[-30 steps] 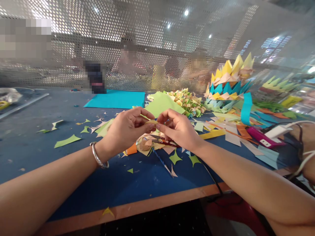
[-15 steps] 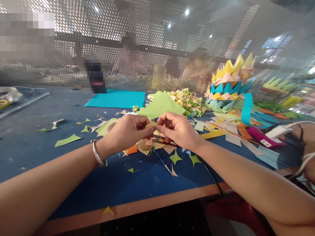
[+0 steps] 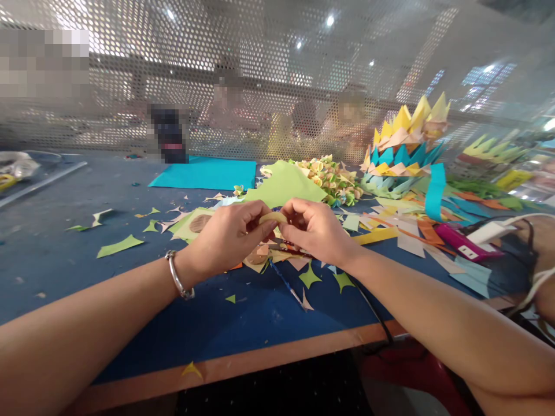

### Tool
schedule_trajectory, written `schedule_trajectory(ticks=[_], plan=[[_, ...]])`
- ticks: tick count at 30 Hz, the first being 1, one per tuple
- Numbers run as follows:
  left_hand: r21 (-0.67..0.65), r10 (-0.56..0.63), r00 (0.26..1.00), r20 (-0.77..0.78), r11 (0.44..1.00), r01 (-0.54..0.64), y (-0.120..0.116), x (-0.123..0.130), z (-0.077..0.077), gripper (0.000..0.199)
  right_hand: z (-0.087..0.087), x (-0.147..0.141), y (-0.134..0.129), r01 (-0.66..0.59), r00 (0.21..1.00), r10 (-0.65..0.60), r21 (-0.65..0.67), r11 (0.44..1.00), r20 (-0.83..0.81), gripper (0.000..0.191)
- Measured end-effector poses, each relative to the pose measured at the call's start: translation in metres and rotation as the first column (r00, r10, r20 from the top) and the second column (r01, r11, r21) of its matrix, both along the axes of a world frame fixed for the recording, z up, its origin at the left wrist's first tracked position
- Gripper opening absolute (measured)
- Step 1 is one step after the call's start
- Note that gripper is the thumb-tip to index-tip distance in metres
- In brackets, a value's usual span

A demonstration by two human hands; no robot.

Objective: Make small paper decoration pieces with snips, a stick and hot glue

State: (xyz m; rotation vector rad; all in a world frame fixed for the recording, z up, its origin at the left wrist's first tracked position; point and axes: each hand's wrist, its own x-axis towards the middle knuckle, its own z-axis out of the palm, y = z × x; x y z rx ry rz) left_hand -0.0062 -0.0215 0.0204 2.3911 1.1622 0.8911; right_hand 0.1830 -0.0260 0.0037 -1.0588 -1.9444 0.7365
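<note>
Between both hands is a small pale yellow piece of paper (image 3: 273, 218), curved at its upper edge. My left hand (image 3: 236, 226), with a silver bracelet (image 3: 178, 276) on its wrist, pinches the piece from the left. On the right side, my right hand (image 3: 313, 227) grips it between thumb and fingers. Below them lie partly hidden scissors (image 3: 288, 249) and a blue pen (image 3: 285, 280) among paper scraps. A brown disc (image 3: 200, 223) rests on green paper left of my left hand. Just behind the hands is a light green sheet (image 3: 284, 186).
Small folded paper pieces (image 3: 336, 179) are heaped behind the hands. Tiered paper crowns (image 3: 405, 153) stand at the back right. A magenta power strip (image 3: 468, 245) with cables lies at right, near another person's arm (image 3: 545, 294). A blue sheet (image 3: 208, 173) lies before a perforated metal screen (image 3: 269, 69).
My hands have moved slightly apart, and more of the pale yellow paper shows between them. My left wrist has dropped a little, showing the brown disc more fully.
</note>
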Motion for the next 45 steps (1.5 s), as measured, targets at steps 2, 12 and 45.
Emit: schedule_trajectory(ticks=[2,12,45], plan=[[0.017,-0.005,1.000,-0.006,1.000,0.005,-0.002,0.001,0.000,0.020,0.000,0.000,0.000,0.012,1.000,-0.012,0.013,1.000,0.005,0.012],[0.058,0.023,0.997,-0.075,0.998,-0.019,-0.003,0.002,0.001,0.018,0.001,-0.002,-0.002,0.041,0.998,-0.045,0.090,0.995,0.047,0.009],[-0.197,-0.129,0.984,0.120,0.969,0.151,0.009,-0.004,-0.004,0.019,0.001,-0.004,0.000,0.019,0.964,-0.064,0.172,0.985,0.258,0.019]])
